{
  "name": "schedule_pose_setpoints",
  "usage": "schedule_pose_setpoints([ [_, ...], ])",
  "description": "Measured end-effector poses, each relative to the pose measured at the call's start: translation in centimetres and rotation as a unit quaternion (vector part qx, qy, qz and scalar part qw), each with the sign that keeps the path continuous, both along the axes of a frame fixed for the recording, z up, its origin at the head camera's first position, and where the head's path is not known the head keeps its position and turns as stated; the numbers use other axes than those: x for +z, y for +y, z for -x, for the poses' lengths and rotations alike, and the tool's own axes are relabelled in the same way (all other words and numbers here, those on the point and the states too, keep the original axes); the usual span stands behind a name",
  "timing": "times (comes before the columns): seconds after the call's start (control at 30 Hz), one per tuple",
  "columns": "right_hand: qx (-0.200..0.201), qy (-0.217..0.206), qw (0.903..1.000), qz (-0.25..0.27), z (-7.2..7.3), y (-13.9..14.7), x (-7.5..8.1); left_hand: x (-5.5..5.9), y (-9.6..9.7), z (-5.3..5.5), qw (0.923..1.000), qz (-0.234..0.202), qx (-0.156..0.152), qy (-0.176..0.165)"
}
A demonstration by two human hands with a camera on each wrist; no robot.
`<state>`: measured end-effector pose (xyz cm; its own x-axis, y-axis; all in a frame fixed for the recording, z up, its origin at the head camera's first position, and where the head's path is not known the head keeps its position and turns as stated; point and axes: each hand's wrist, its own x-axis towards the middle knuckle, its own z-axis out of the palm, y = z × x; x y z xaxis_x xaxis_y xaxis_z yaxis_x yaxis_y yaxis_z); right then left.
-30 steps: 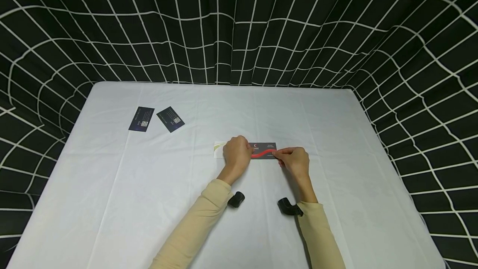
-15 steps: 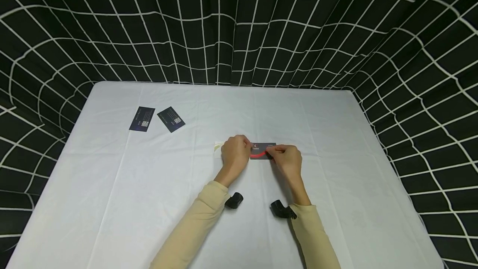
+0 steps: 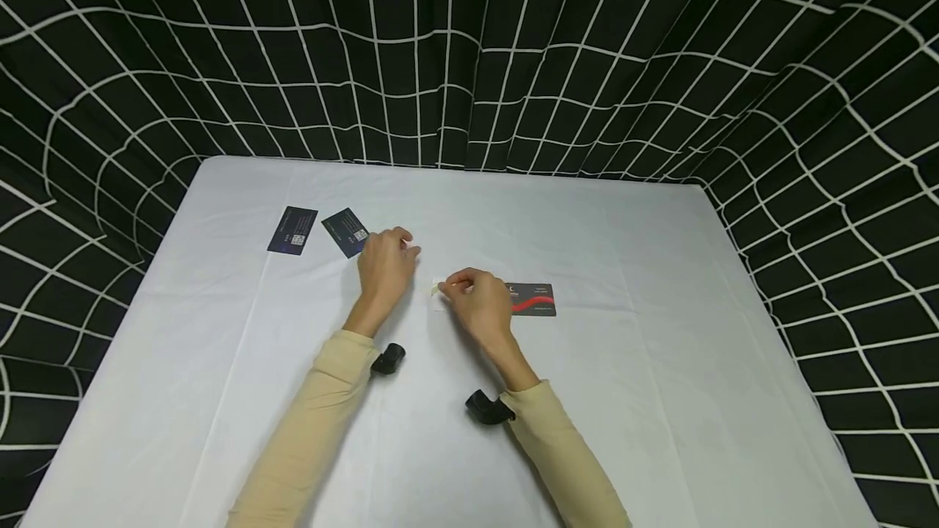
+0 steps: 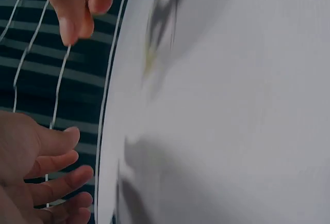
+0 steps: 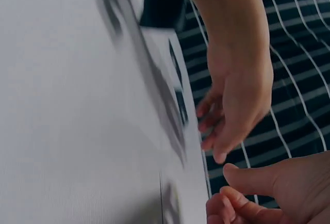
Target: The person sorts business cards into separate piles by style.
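Note:
In the head view my left hand (image 3: 387, 263) hovers with spread fingers beside a dark card with a QR code (image 3: 345, 231), overlapping its corner. The left wrist view shows these fingers (image 4: 62, 185) apart, with nothing between them. My right hand (image 3: 480, 304) is over a white card (image 3: 438, 293), most of which it hides. Its thumb and forefinger are near that card's left end, loosely bent; in the right wrist view, the right hand (image 5: 268, 193) holds nothing. Right of it lies a dark grey card with a red stripe (image 3: 539, 300).
A second dark QR card (image 3: 293, 230) lies farther left on the white-covered table (image 3: 660, 349). A black curtain with white grid lines (image 3: 455, 55) rises behind and beside it. Black wrist cameras (image 3: 487, 407) stick out from both sleeves.
My left hand has left the white card and moved left and away from me, toward the dark QR cards. My right hand has shifted left from the red-striped card to the white one.

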<state>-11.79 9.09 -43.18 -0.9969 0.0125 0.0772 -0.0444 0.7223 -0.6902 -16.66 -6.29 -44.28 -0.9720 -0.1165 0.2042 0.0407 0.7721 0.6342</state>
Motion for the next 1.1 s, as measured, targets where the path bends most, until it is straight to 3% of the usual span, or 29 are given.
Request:
schedule_pose_setpoints([
  [0.23, 0.042, -0.020, 0.9980, -0.042, 1.7, -6.5, -0.2, -0.4, -6.3, 2.5, 0.9979, 0.032, -0.005, -0.056],
  [0.43, 0.044, -0.013, 0.9917, -0.120, 3.9, -11.5, -1.3, -1.0, -9.1, 4.4, 0.9905, 0.069, -0.052, -0.107],
  [0.53, 0.036, -0.014, 0.9851, -0.168, 4.9, -13.8, -1.8, -1.2, -9.8, 4.9, 0.9860, 0.092, -0.067, -0.122],
  [0.67, 0.030, -0.026, 0.9749, -0.219, 6.0, -15.7, -2.0, -1.0, -10.3, 5.3, 0.9854, 0.097, -0.071, -0.120],
  [1.1, 0.024, -0.085, 0.9795, -0.181, 8.1, -15.4, -1.3, -0.4, -11.0, 5.5, 0.9873, 0.080, -0.061, -0.123],
])
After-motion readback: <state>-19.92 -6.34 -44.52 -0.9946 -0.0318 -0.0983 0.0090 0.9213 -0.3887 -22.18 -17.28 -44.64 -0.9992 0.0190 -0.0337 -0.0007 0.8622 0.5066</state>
